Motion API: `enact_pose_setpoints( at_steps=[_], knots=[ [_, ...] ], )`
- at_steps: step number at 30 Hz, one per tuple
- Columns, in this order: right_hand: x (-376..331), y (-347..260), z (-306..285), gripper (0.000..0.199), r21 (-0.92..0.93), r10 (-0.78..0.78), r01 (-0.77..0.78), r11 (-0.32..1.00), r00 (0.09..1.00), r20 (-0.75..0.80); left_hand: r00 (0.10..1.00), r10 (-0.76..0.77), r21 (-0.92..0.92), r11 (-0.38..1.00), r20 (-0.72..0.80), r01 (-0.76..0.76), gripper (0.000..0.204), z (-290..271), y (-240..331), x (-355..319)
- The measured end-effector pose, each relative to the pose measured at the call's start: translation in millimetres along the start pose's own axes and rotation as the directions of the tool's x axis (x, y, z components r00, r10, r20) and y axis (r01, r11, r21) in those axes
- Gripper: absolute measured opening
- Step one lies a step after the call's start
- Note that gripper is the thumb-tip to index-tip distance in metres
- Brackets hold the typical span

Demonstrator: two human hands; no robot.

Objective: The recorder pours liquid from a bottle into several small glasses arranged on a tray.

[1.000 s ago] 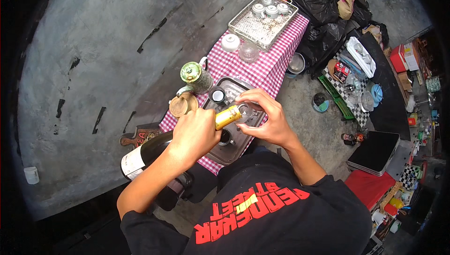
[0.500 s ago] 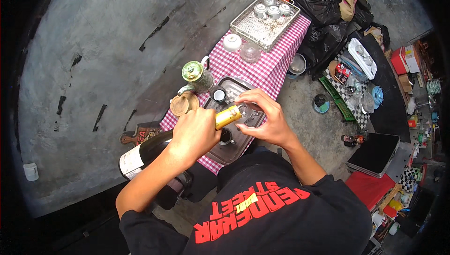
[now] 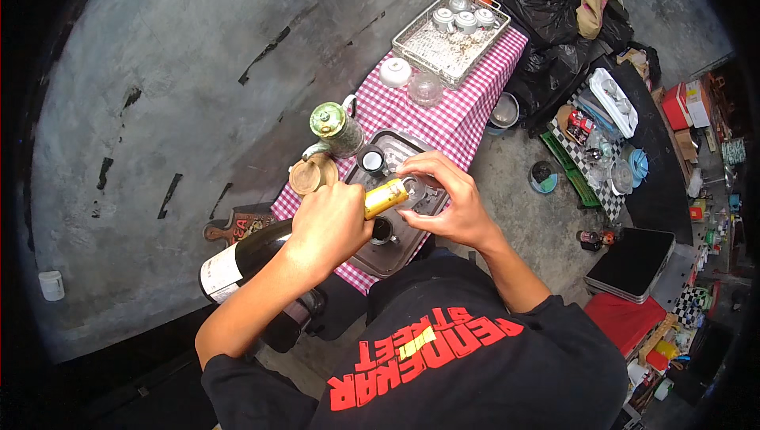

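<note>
A checked red-and-white tablecloth [image 3: 467, 117] covers the narrow table. At its far end a wire basket [image 3: 419, 41] holds small white cups. Nearer, a dark tray [image 3: 396, 252] carries little cups. The left hand [image 3: 331, 224] is wrapped tight round a tilted dark bottle [image 3: 245, 260], its gold neck over the small glass [image 3: 413, 187] pinched in the right hand [image 3: 451, 208]'s fingers above the tray.

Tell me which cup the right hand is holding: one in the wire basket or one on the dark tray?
The clear glass on the dark tray, at the bottle mouth. The white cups in the wire basket sit untouched.
</note>
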State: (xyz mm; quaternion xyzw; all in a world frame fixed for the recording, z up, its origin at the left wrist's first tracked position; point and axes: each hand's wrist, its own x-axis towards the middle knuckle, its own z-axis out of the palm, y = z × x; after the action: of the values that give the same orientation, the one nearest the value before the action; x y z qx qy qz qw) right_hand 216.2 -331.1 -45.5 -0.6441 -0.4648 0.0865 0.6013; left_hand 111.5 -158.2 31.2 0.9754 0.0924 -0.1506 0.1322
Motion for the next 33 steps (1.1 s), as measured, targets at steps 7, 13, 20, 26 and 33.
enact_pose_setpoints(
  at_steps=[7,13,20,26,33],
  knots=[
    [-0.2,0.0,1.4,0.052,-0.005,-0.005,0.005,1.000,1.000,0.000,0.999,0.013,0.019,1.000,-0.030,-0.012,0.021,2.0,-0.8,-1.1],
    [0.6,-1.0,2.3,0.052,0.011,0.017,-0.017,1.000,1.000,-0.001,0.998,0.019,0.002,1.000,-0.054,-0.019,0.021,3.5,-2.6,-2.1],
    [-0.1,2.1,2.9,0.052,0.017,0.002,-0.002,1.000,1.000,-0.001,0.999,0.012,0.004,1.000,-0.043,-0.012,0.021,1.5,-2.0,-2.2],
    [-0.3,1.3,3.2,0.052,0.010,0.002,-0.002,1.000,1.000,0.002,0.998,0.010,-0.001,1.000,-0.056,-0.010,0.021,3.3,-2.3,-2.3],
    [-2.2,1.2,2.4,0.052,0.019,0.045,-0.045,0.999,0.999,0.004,0.997,0.021,-0.008,1.000,-0.069,-0.022,0.021,3.5,-0.3,-2.0]
  ],
)
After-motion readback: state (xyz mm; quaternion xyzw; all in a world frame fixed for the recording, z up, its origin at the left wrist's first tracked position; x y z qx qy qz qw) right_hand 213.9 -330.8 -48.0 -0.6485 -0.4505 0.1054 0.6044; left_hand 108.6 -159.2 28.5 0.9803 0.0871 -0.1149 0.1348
